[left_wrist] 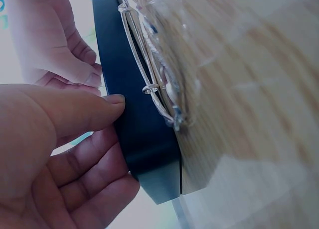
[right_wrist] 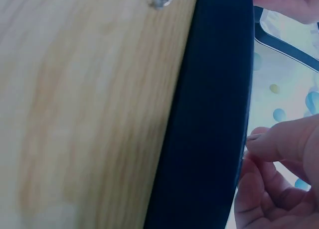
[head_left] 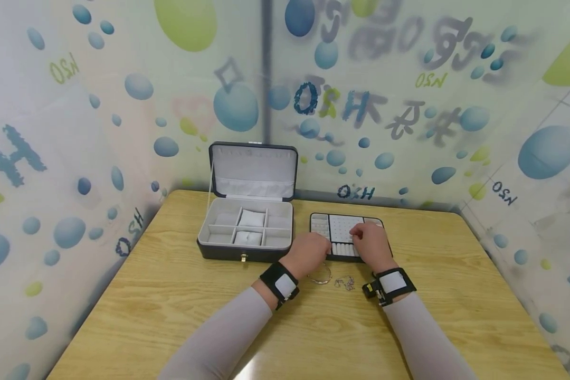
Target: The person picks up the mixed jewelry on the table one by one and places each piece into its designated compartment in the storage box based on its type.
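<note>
A dark-rimmed jewelry tray (head_left: 344, 227) lies on the table, with ring rolls and a dotted white panel. My left hand (head_left: 307, 253) grips its front left part; the left wrist view has the thumb (left_wrist: 107, 107) on the tray's dark side wall and the fingers curled by its corner. Over the panel, my right hand (head_left: 371, 245) has thumb and forefinger pinched together on a tiny piece of jewelry, mostly hidden by the fingertips (right_wrist: 261, 144). A thin silver bangle (head_left: 320, 281) and a small heap of silver jewelry (head_left: 344, 283) lie in front of the tray.
Left of the tray stands an open black jewelry box (head_left: 244, 253) with its lid (head_left: 254, 169) raised. Two white cushions (head_left: 252, 218) sit in its middle compartments. A patterned curtain (head_left: 385, 132) hangs behind the wooden table (head_left: 456, 274).
</note>
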Available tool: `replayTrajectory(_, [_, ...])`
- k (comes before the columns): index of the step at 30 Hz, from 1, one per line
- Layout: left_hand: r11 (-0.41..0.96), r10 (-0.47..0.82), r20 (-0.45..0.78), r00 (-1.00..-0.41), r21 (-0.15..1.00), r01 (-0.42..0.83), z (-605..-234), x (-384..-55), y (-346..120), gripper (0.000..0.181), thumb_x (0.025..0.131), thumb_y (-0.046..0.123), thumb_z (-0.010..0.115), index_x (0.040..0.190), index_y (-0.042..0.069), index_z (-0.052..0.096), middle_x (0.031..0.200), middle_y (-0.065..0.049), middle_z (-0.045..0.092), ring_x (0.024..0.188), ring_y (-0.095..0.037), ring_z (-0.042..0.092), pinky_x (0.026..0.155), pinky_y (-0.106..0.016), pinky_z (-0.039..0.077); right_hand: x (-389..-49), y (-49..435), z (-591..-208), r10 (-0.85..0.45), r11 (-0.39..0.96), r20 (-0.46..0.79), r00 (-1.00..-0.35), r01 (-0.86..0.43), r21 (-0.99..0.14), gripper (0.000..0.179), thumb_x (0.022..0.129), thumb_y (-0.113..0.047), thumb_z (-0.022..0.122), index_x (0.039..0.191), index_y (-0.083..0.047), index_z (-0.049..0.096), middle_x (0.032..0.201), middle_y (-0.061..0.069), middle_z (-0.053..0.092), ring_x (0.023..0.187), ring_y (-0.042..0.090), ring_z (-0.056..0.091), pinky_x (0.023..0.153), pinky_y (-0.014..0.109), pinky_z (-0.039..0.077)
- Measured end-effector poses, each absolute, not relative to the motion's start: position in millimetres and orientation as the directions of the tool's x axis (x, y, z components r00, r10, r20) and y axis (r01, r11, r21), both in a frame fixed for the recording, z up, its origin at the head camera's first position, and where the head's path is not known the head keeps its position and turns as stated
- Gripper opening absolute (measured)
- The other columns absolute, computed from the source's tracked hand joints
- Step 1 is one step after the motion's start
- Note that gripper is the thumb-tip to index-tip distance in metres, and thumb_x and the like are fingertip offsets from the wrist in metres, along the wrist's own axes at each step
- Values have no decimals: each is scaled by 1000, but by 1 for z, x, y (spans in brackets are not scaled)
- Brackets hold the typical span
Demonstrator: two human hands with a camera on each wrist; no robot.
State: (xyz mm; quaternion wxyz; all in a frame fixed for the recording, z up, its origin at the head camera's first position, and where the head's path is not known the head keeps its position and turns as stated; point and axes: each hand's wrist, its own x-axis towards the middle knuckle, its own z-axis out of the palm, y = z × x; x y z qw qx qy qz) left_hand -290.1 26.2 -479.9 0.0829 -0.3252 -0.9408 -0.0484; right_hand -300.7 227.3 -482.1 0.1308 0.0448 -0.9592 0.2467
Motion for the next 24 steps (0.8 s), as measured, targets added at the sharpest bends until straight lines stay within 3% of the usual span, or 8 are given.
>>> replayTrajectory(24, [777,611,205,-765,28,628,-480,-290,26,14,101,19,70,97,22,82,92,7,79,78,-8,68,66,-28,56,-301,228,-485,-89,878,264,-960,-201,-434,15,98,-4,70,107,-2,82,106,15,78,100,31,70,90,50,57])
